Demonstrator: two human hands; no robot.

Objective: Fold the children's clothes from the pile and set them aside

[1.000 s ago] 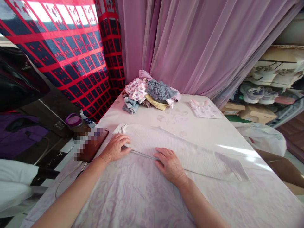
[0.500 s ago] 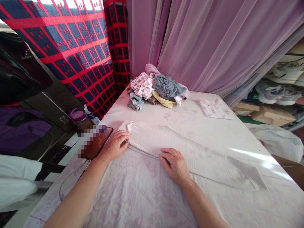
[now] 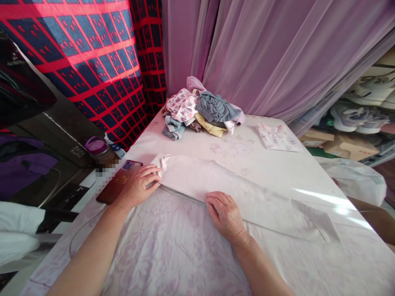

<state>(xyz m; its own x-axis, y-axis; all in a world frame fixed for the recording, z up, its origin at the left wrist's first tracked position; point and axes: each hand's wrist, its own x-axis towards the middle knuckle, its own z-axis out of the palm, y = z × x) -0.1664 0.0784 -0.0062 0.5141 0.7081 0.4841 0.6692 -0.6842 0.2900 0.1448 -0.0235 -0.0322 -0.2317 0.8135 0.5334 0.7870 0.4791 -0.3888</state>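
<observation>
A pair of pale ribbed trousers (image 3: 222, 181) lies folded lengthwise across the table, its gathered waist end at the left and its leg cuffs at the lower right. My left hand (image 3: 140, 185) pinches the waist end at its near corner, fingers closed together. Halfway along the near edge, my right hand (image 3: 225, 213) has its fingers curled and pressed onto the fabric, the thumb at the fold. The fingertips partly cover the cloth they hold.
A heap of clothes (image 3: 212, 109) sits at the table's far end, with a folded printed garment (image 3: 276, 137) to its right. Beside my left wrist lies a phone (image 3: 115, 185); a purple-lidded bottle (image 3: 100, 150) stands beyond it. Shoes (image 3: 359, 117) and boxes fill the right-hand shelf.
My left hand has shifted slightly left along the waist end. The right hand stays almost in place on the near edge. The whole view has turned a little.
</observation>
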